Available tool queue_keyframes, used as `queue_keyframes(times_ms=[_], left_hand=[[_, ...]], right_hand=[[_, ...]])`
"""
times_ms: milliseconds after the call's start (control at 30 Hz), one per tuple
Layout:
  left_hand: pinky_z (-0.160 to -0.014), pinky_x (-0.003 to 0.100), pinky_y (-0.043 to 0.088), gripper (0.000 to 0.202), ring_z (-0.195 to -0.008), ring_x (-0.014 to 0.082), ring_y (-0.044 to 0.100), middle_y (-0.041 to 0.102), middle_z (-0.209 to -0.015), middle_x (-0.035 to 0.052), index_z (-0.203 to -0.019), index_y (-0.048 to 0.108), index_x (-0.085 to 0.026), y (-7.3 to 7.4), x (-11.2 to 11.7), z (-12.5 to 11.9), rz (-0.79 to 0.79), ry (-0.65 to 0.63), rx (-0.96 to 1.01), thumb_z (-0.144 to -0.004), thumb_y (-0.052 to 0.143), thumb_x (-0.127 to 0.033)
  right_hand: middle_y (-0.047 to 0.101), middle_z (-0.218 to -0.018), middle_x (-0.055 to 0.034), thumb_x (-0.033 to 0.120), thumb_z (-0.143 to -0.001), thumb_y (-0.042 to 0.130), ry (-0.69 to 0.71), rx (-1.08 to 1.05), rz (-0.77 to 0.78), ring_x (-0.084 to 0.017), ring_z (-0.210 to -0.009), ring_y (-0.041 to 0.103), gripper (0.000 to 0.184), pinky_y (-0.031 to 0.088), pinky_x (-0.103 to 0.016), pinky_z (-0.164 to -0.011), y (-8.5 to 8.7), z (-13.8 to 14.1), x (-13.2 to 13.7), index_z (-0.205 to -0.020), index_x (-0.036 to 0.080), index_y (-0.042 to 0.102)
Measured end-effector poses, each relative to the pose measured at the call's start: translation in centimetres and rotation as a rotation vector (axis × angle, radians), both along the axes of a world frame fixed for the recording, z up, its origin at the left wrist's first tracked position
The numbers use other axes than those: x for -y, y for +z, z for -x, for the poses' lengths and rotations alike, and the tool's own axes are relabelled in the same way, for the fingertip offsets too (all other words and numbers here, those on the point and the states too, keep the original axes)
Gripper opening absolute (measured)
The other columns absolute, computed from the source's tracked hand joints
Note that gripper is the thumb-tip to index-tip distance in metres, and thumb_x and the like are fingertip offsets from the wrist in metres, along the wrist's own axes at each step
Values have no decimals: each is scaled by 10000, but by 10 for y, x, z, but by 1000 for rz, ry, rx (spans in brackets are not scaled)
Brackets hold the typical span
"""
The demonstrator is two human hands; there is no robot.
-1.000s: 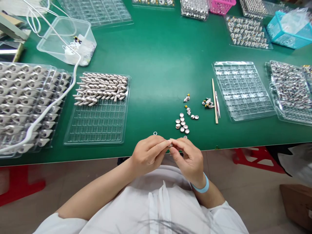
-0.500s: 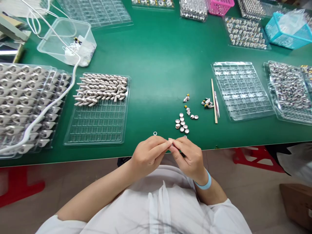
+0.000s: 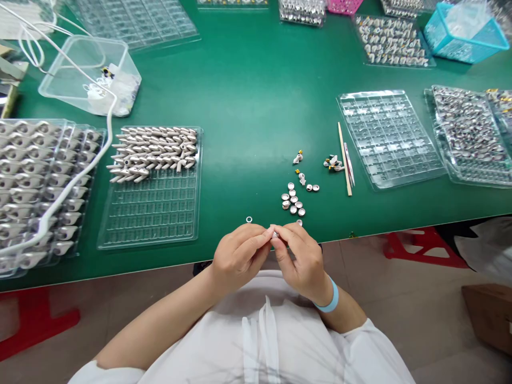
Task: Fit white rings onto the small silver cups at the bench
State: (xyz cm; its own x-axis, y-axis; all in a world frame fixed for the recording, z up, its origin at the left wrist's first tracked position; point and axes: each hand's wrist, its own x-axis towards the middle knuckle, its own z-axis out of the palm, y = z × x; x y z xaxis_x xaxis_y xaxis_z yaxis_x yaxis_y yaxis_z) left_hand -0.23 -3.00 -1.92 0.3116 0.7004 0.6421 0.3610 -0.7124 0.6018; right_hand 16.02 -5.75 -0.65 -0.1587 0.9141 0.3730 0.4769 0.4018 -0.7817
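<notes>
My left hand (image 3: 242, 256) and my right hand (image 3: 300, 260) meet at the table's front edge, fingertips pinched together. Between them shows a sliver of a small silvery metal part (image 3: 276, 234); the fingers cover most of it. Just beyond my left hand lies a small metal ring (image 3: 249, 219). Beside my right fingers a round metal cap (image 3: 299, 222) shows in part. Farther out sits a loose cluster of round metal caps (image 3: 294, 199). Behind these lie small white parts with yellow ends (image 3: 302, 178).
A wooden stick (image 3: 344, 159) and tweezers (image 3: 349, 164) lie beside a clear compartment tray (image 3: 394, 138). Leftward, a clear tray (image 3: 150, 213) bears rows of metal parts. A white cable (image 3: 76, 181) crosses stacked trays near a clear plastic box (image 3: 132, 80). A blue basket (image 3: 460, 45) stands far right.
The camera view has turned slightly, shifting the table things. My hands stay together at the table edge, and a little more of the metal part shows between the fingertips.
</notes>
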Motion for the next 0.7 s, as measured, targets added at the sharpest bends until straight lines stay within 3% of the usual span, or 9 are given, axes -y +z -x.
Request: queue_keyframes(times_ms=[367,700], left_hand=[[-653,306,575,336,-779,176,657,704,-860,108,-1146,577,-119,2,1,-1,-34,-39,-64,-838,611,10],[-629,319,590,245,-740,179,656,703,-836,98,-1112,563,-135,-1,-3,4,-96,-76,-141,-882,556,-50]], right_hand=[[691,-878,-108,101,-922,542,-68,68,-124,-185,-744,635,308,545,-317,-614,-2,0,3,-1215,142,630],[642,-842,-91,128,-954,495,27,150,-60,-175,-733,585,291,524,-311,-622,1,-5,2,-1225,127,603]])
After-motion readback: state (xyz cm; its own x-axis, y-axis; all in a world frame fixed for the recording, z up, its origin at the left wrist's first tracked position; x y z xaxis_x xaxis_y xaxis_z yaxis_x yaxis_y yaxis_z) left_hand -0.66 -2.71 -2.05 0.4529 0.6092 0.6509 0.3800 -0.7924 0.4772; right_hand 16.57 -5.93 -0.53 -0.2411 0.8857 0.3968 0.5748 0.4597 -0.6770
